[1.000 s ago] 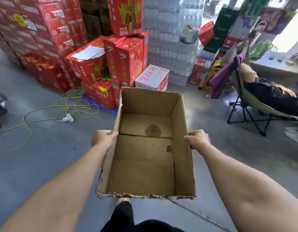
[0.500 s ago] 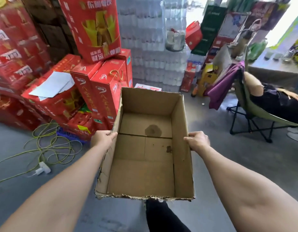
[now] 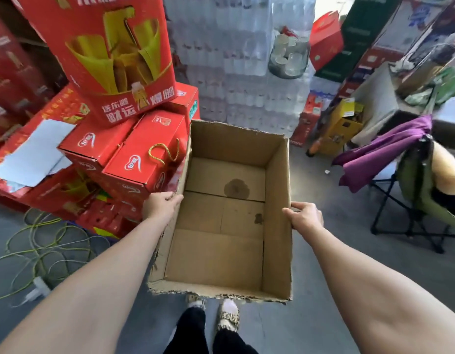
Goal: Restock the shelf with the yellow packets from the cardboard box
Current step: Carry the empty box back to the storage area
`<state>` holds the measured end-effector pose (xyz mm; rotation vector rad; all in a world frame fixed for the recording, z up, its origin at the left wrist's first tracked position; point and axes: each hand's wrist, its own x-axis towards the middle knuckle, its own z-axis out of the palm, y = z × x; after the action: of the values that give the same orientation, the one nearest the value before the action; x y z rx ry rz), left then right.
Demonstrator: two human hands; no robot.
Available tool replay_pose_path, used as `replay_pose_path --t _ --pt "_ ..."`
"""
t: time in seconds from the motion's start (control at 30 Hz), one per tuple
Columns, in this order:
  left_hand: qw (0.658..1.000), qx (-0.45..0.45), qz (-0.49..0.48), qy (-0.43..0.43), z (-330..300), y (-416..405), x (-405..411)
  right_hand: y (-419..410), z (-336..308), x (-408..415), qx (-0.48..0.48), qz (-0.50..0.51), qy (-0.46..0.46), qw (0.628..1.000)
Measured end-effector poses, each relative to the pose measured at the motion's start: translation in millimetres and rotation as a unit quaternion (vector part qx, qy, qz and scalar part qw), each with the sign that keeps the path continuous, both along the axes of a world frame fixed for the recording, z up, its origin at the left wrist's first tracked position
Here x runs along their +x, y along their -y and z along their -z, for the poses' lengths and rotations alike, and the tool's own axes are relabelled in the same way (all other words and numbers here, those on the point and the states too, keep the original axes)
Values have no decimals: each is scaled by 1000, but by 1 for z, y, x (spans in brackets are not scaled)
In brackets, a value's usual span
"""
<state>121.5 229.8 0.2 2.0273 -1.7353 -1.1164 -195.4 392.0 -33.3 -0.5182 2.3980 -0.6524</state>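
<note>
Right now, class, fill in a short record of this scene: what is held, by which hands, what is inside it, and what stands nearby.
held item: cardboard box, open at the top
left hand: grips the box's left wall
right hand: grips the box's right wall
contents: no yellow packets visible, only dark stains on the bottom
to the left: stacked red cartons
to the right: folding chair with purple cloth
on the floor: yellow-green cable

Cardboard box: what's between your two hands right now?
Only the empty cardboard box, held between left hand and right hand; head view shows no packets inside.

Matt, stained cardboard box (image 3: 229, 226) with ragged rim; glossy red cartons (image 3: 144, 159) beside.
</note>
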Motion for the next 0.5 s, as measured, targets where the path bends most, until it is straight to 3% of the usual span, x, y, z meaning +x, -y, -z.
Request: replay_pose_path --t 0.23,0.5 --pt "999 11 41 3 35 80 -42 66 26 -27 13 42 11 999" --pt "1000 19 24 -7 72 136 -71 110 60 -33 31 68 18 997"
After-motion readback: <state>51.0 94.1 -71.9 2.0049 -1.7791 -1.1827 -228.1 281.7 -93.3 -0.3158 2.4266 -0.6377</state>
